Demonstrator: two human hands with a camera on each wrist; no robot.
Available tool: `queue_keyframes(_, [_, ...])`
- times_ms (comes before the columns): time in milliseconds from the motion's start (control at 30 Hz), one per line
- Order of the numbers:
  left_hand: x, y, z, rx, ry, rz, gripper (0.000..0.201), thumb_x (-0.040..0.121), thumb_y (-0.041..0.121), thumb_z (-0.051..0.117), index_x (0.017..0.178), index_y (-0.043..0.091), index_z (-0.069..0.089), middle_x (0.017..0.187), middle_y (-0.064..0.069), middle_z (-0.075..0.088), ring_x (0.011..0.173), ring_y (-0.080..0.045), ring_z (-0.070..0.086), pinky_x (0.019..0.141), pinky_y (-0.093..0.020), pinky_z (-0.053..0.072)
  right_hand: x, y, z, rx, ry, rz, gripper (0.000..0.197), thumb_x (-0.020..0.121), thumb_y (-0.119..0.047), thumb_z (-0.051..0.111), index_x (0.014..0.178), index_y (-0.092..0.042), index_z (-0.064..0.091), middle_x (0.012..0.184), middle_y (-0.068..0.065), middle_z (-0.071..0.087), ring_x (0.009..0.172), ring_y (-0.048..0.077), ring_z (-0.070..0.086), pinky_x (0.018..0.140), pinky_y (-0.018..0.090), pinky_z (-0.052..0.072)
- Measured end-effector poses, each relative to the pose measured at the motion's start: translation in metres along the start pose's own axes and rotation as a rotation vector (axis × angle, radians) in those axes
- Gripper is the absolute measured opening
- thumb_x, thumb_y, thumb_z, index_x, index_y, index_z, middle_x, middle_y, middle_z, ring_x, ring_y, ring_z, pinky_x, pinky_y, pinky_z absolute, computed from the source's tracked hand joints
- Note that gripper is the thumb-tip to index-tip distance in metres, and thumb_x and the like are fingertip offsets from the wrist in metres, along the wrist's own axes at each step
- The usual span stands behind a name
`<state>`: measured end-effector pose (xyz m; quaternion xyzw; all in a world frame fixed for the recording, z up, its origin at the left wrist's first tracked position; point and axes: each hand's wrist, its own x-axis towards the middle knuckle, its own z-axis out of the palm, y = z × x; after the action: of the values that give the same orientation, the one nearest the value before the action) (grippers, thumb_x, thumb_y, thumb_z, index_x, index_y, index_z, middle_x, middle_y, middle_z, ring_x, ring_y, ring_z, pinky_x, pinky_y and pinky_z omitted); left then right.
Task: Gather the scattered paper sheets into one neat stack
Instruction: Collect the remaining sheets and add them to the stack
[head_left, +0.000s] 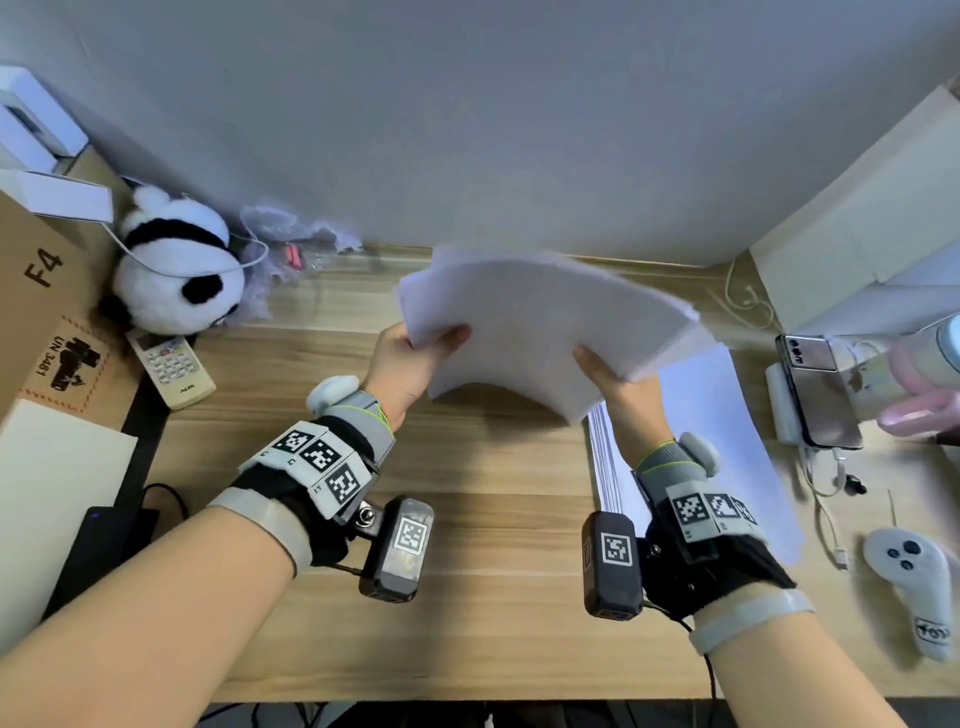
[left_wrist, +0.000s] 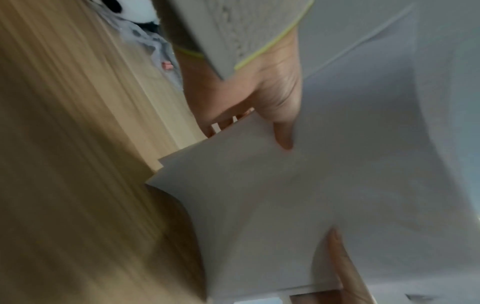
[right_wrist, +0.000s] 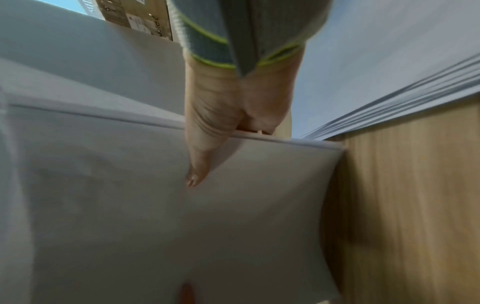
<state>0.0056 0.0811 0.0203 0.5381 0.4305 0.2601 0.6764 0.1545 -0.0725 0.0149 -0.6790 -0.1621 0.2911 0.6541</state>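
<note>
Most sheets (head_left: 540, 322) gathered: my left hand (head_left: 410, 364) and right hand (head_left: 618, 384) pinch the bowed, uneven bundle above the bench (head_left: 467, 493). More paper (head_left: 717, 415) lies beneath my right hand. Left: merge, square edges.

both my forearms reached forward. my left hand (head_left: 410, 364) pinched the paper sheets (head_left: 540, 322) with thumb on top, and my right hand (head_left: 621, 384) gripped their other side likewise.
</note>
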Motion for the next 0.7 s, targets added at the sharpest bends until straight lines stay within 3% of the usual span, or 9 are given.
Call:
queue_keyframes(67, [0.000,0.007,0.005,-0.018,0.026,0.022,0.012,0.074,0.016,0.076,0.075,0.022,0.067,0.079,0.004,0.069,0.089,-0.017,0.061,0.083,-0.033,0.049,0.001,-0.007,0.004,0.043,0.008,0.005,0.014,0.081,-0.008,0.068,0.088,-0.020,0.065,0.090,-0.005,0.067,0.074,0.001,0.064,0.073,0.020,0.054])
queue_keyframes(133, [0.002,0.008,0.003,-0.026,0.037,0.041,0.014,0.074,0.015,0.077,0.075,0.024,0.066,0.083,0.004,0.068,0.090,-0.016,0.061,0.086,-0.033,0.049,0.001,-0.010,0.004,0.080,0.014,0.000,0.011,0.082,-0.009,0.067,0.082,-0.020,0.065,0.085,-0.005,0.068,0.072,0.003,0.065,0.071,0.020,0.055])
queue_keyframes(300, [0.004,-0.004,-0.010,0.066,-0.019,0.013,0.025,0.071,0.007,0.079,0.080,0.027,0.066,0.069,0.018,0.073,0.077,-0.005,0.065,0.086,-0.032,0.050,0.002,-0.002,-0.001,0.025,0.042,0.000,0.014,0.079,-0.010,0.070,0.082,-0.022,0.065,0.085,-0.006,0.068,0.072,0.001,0.062,0.069,0.019,0.051])
queue_keyframes(367, [0.000,-0.007,-0.010,0.076,-0.017,-0.009,0.026,0.069,0.006,0.080,0.079,0.025,0.065,0.075,0.012,0.071,0.084,-0.015,0.061,0.089,-0.034,0.049,0.001,-0.002,0.001,0.011,0.037,0.005,0.013,0.079,-0.010,0.070,0.080,-0.022,0.065,0.083,-0.006,0.067,0.068,-0.002,0.062,0.068,0.019,0.051])
queue_keyframes(467, [-0.005,-0.004,-0.004,0.057,0.008,-0.007,0.022,0.071,0.007,0.079,0.077,0.024,0.067,0.081,0.006,0.068,0.090,-0.015,0.059,0.095,-0.039,0.049,0.001,-0.007,0.007,0.009,0.019,0.003,0.013,0.079,-0.010,0.070,0.077,-0.021,0.064,0.081,-0.005,0.067,0.065,-0.003,0.061,0.067,0.019,0.051])
queue_keyframes(600, [-0.004,0.002,-0.002,0.055,0.023,-0.023,0.016,0.073,0.013,0.079,0.074,0.022,0.065,0.082,0.001,0.068,0.086,-0.016,0.059,0.086,-0.035,0.049,0.004,-0.014,0.007,0.047,0.013,-0.020,0.011,0.076,-0.014,0.073,0.079,-0.021,0.065,0.081,-0.005,0.067,0.070,0.004,0.062,0.068,0.022,0.052])
queue_keyframes(700, [-0.001,-0.001,-0.006,0.082,-0.001,-0.038,0.018,0.073,0.010,0.078,0.077,0.022,0.065,0.084,0.000,0.069,0.089,-0.020,0.063,0.090,-0.039,0.051,0.005,-0.013,0.002,0.059,0.008,-0.034,0.009,0.076,-0.016,0.072,0.083,-0.019,0.065,0.079,-0.009,0.069,0.071,0.002,0.062,0.066,0.017,0.052])
